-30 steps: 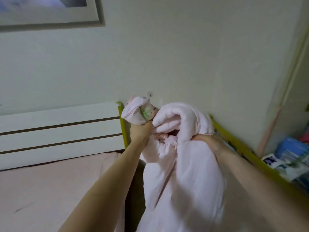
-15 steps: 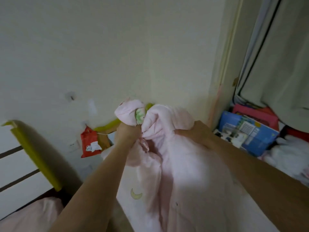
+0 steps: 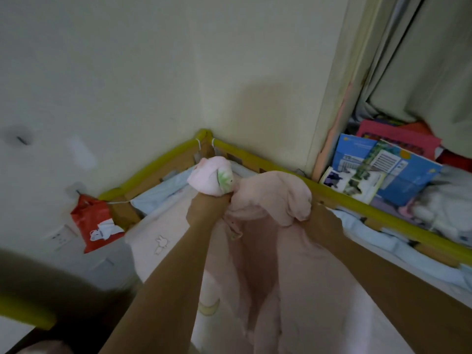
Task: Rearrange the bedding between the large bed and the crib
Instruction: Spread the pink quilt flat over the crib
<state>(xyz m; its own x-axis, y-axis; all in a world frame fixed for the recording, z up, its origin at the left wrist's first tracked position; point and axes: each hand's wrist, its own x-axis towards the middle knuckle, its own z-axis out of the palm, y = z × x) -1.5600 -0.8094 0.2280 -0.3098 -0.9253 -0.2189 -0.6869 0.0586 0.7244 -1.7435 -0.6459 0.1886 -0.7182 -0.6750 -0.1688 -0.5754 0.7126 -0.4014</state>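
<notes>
Since the view swung from the bed, both hands' grip, left hand [image 3: 208,208] and right hand [image 3: 323,221], clamped on pink blanket [image 3: 265,200], now over crib [image 3: 281,166].

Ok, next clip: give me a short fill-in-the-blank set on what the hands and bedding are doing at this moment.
1. Both hands grip a bunched ____ blanket.
2. The left hand holds a wad of it with a ____ patch showing.
3. The crib rail is padded in ____ foam.
4. A ____ bag hangs on the wall left of the crib.

Missing words: pink; green; yellow; red
</notes>
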